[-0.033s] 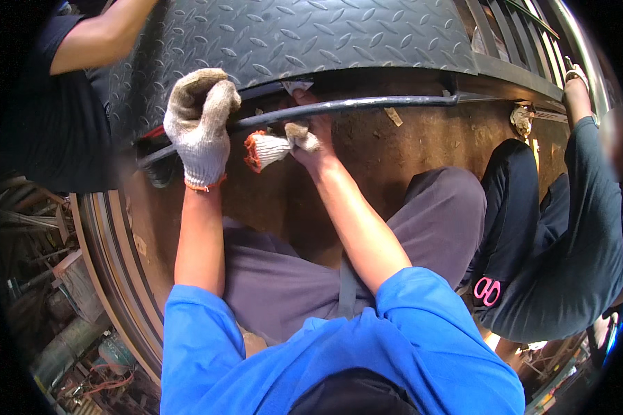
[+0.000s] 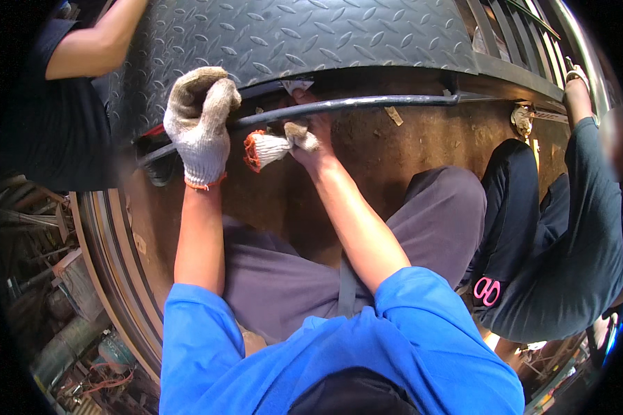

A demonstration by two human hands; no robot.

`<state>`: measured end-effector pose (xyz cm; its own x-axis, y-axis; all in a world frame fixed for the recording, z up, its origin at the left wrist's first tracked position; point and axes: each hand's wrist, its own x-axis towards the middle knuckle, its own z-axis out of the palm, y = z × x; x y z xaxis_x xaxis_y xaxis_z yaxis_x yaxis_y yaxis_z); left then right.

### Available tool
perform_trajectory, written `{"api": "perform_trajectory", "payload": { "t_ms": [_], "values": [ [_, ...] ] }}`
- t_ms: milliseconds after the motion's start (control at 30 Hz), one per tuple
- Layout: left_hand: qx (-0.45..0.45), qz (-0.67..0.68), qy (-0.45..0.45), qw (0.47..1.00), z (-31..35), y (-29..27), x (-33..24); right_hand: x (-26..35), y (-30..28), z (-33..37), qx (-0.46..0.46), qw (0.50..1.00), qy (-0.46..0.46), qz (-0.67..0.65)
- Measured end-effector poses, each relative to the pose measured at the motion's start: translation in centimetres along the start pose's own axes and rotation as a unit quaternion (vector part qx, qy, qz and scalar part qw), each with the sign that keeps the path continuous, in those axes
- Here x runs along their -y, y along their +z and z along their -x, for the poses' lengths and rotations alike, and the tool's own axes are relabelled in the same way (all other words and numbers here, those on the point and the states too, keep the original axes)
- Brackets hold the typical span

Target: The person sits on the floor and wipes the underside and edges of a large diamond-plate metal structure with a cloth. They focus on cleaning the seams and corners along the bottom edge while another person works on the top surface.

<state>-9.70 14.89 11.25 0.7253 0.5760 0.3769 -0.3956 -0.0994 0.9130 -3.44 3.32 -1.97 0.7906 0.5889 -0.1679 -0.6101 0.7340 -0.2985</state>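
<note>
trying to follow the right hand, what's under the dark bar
The right hand passes beneath the dark bar; part of it shows beyond, by a pale scrap. A brown surface lies below. The bar covers the hand's middle, so its full grip is hidden.

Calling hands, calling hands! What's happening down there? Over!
Left hand gloved, fingers curled by dark bar. Right hand bare, holding bunched knit glove. Bar crosses right hand, partly hiding its fingers.

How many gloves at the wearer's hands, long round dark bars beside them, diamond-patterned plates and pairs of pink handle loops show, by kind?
Gloves: 2
Long round dark bar: 1
Diamond-patterned plate: 1
Pair of pink handle loops: 1
Total: 5
</note>
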Motion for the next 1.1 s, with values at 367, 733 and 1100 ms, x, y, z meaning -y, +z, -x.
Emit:
{"api": "perform_trajectory", "payload": {
  "t_ms": [367,733,1100],
  "values": [
    [-0.004,-0.029,0.041,0.999,0.1,-0.4,1.1,0.5,-1.1,0.8,0.030,0.999,-0.016,0.011],
    [-0.005,-0.040,0.048,0.998,0.0,-0.3,0.9,2.2,0.8,-0.1,-0.079,0.988,-0.013,0.131],
    [-0.009,-0.009,0.043,0.999,0.0,-0.3,1.3,-3.4,-0.5,0.2,-0.024,0.999,-0.037,-0.003]
  ]
}}
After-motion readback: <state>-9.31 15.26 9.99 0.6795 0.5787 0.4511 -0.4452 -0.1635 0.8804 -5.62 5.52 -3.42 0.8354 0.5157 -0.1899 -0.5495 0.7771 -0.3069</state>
